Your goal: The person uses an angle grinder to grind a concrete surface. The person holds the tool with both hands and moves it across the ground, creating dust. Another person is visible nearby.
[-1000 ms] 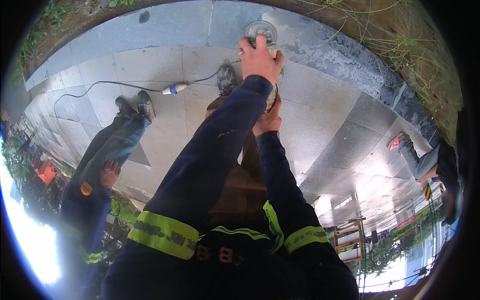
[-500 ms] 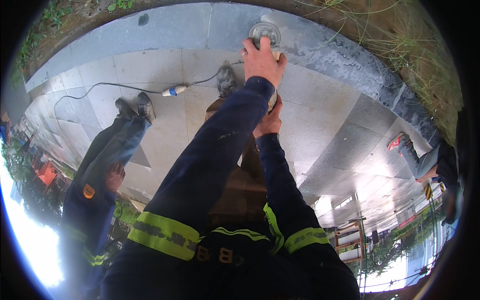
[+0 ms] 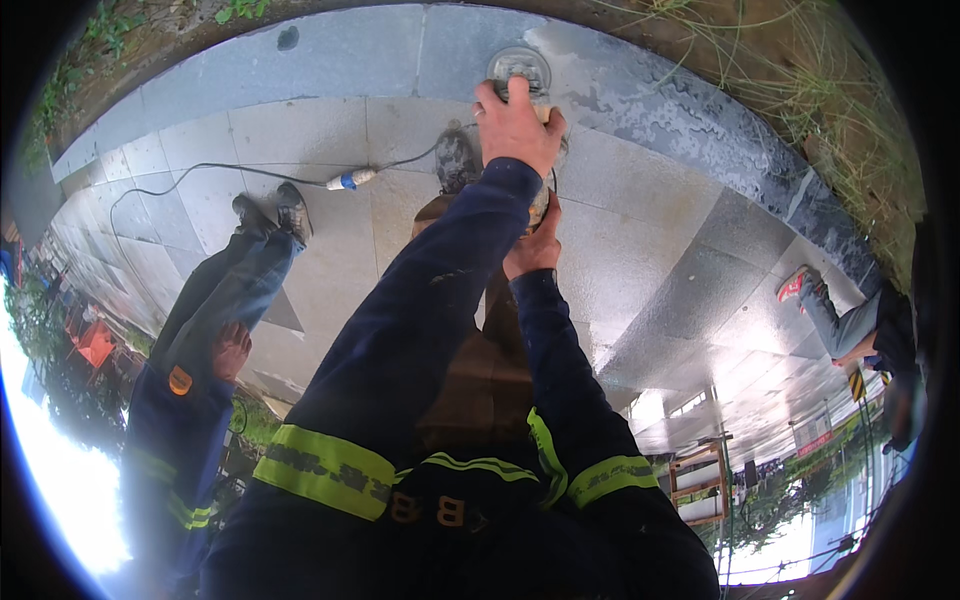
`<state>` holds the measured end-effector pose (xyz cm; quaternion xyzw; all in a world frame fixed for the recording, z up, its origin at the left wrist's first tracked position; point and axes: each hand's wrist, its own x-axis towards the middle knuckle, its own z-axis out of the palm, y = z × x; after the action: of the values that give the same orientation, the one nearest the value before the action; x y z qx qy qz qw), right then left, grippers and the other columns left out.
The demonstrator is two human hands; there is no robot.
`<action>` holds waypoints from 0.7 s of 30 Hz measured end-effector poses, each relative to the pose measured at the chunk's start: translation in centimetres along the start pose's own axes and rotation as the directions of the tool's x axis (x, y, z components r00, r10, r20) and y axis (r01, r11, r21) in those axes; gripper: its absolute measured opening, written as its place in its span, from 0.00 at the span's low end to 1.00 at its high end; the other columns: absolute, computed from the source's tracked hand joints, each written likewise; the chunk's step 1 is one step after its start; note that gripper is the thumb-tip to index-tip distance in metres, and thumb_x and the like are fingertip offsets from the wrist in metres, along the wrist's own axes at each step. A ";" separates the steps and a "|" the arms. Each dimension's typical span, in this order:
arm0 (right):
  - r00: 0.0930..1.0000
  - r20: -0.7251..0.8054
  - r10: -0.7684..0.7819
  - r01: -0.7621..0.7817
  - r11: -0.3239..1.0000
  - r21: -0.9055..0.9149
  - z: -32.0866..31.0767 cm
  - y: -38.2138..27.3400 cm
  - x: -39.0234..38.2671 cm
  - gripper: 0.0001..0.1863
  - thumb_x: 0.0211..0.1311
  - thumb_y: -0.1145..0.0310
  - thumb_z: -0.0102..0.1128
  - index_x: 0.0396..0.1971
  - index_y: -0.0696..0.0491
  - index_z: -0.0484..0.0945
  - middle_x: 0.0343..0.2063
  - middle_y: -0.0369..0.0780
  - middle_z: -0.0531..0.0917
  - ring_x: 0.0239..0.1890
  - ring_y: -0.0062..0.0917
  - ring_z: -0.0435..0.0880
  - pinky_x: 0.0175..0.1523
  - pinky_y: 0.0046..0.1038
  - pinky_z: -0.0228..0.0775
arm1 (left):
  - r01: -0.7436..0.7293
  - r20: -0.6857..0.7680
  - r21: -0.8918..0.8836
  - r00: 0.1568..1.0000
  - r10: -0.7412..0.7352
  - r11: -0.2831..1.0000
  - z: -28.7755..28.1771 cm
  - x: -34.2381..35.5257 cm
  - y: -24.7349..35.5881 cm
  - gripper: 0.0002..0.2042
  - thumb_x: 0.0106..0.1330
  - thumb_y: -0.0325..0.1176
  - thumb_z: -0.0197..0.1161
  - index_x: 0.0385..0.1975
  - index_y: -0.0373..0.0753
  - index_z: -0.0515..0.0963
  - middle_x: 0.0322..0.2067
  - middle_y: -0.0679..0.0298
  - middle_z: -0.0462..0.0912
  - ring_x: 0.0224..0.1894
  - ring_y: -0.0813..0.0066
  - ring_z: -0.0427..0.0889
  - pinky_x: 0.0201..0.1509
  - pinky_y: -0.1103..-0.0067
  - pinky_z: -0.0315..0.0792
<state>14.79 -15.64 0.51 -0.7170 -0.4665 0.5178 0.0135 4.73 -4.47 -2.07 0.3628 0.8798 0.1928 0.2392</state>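
Observation:
An angle grinder (image 3: 519,65) with a round grey disc rests on the blue-grey stone kerb (image 3: 350,52). My left hand (image 3: 520,130) is closed over the grinder's front end, just behind the disc. Nearer to me, my right hand (image 3: 534,245) wraps round the rear of its body, which my left arm partly hides. Beside the grinder the kerb has a wet, whitish, patchy surface to the right and a smoother one to the left. The tip of my dusty shoe (image 3: 455,162) shows left of my forearm.
A dark cable (image 3: 200,168) with a blue and white plug connector (image 3: 348,180) runs leftward over the paving (image 3: 640,220). A co-worker (image 3: 215,300) stands at the left. Another person (image 3: 840,320) is at the far right. Grass (image 3: 790,60) and soil border the kerb.
The grinder and both my hands have shifted slightly left along the kerb. My grip is the same, and the co-worker has hardly moved.

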 end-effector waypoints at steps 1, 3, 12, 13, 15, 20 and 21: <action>0.999 0.005 -0.039 0.039 0.999 0.013 0.0 0.0 0.1 0.42 0.54 0.66 0.67 0.67 0.44 0.52 0.44 0.54 0.82 0.46 0.54 0.81 0.48 0.44 0.75 | 0.009 -0.012 -0.009 1.000 -0.009 1.000 0.0 0.1 0.1 0.27 0.52 0.40 0.71 0.50 0.39 0.69 0.51 0.43 0.64 0.47 0.36 0.73 0.50 0.55 0.72; 0.998 -0.002 -0.059 0.059 0.998 0.015 0.0 0.0 0.1 0.43 0.54 0.65 0.67 0.67 0.44 0.52 0.44 0.53 0.82 0.46 0.54 0.81 0.48 0.44 0.76 | -0.014 -0.082 -0.051 0.997 0.010 0.999 0.0 0.0 0.1 0.27 0.52 0.40 0.71 0.50 0.39 0.69 0.51 0.42 0.64 0.48 0.35 0.72 0.50 0.55 0.72; 0.999 0.001 -0.051 0.051 0.999 0.005 0.1 0.2 0.0 0.45 0.51 0.65 0.69 0.67 0.43 0.52 0.44 0.53 0.82 0.44 0.55 0.81 0.47 0.46 0.75 | 0.021 -0.007 -0.025 1.000 -0.021 0.999 -0.1 0.0 -0.3 0.27 0.52 0.39 0.71 0.50 0.39 0.68 0.51 0.41 0.64 0.48 0.34 0.72 0.49 0.55 0.72; 0.999 0.002 -0.042 0.042 0.999 0.001 0.1 0.2 0.0 0.45 0.51 0.64 0.69 0.67 0.43 0.52 0.44 0.54 0.82 0.45 0.55 0.81 0.47 0.46 0.75 | -0.031 -0.075 -0.054 0.997 0.027 0.998 -0.1 0.1 -0.3 0.27 0.52 0.39 0.71 0.50 0.38 0.68 0.51 0.41 0.64 0.47 0.34 0.72 0.49 0.55 0.72; 1.000 0.007 -0.012 0.012 1.000 0.003 0.2 0.2 0.1 0.45 0.51 0.64 0.69 0.67 0.43 0.52 0.44 0.54 0.82 0.45 0.56 0.80 0.48 0.47 0.75 | 0.001 -0.008 0.022 1.000 -0.001 1.000 -0.2 0.1 -0.4 0.27 0.52 0.39 0.71 0.50 0.39 0.68 0.50 0.42 0.63 0.47 0.34 0.72 0.49 0.55 0.72; 0.998 0.014 -0.053 0.053 0.998 0.039 0.2 -0.1 0.1 0.45 0.52 0.61 0.69 0.67 0.44 0.51 0.45 0.56 0.81 0.45 0.56 0.80 0.49 0.48 0.74 | 0.023 -0.001 -0.016 1.000 -0.023 1.000 -0.2 0.2 -0.3 0.27 0.52 0.40 0.72 0.50 0.39 0.68 0.51 0.42 0.63 0.47 0.34 0.72 0.49 0.55 0.72; 0.999 0.027 -0.025 0.024 1.000 0.007 0.2 -0.1 0.0 0.45 0.52 0.61 0.69 0.67 0.44 0.51 0.45 0.56 0.81 0.45 0.56 0.80 0.49 0.48 0.74 | 0.015 0.002 -0.021 1.000 -0.015 1.000 -0.2 0.2 -0.3 0.27 0.52 0.40 0.72 0.50 0.39 0.68 0.51 0.42 0.63 0.47 0.34 0.72 0.49 0.54 0.72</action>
<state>14.57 -15.65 0.46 -0.7040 -0.4738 0.5289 0.0157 4.32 -4.57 -2.07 0.3538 0.8802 0.1997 0.2453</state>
